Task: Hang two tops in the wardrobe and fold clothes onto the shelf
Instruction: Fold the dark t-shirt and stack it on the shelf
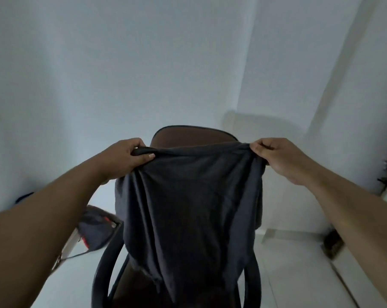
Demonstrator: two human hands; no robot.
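**At Frame Centre: One Dark Garment, Two Hands**

At centre frame, held up one dark grey garment (188,207), stretched by its top edge and hanging down over one brown office chair (192,135). Counted two hands: left hand (125,156) at centre left, fingers curled round a bunched corner of the cloth, thumb pressed on top; right hand (279,158) at centre right, pinching the opposite corner between thumb and curled fingers. Counted two curved black armrests low in the frame, one each side of the hanging cloth. Noted one crumpled dark item with red marks (94,230) on the floor at lower left, partly hidden behind the left forearm and hard to identify. Could not make out the chair seat, covered by the garment, nor the garment's lower hem, cut off at the bottom edge. Glimpsed dark clutter at far right, too small to name.
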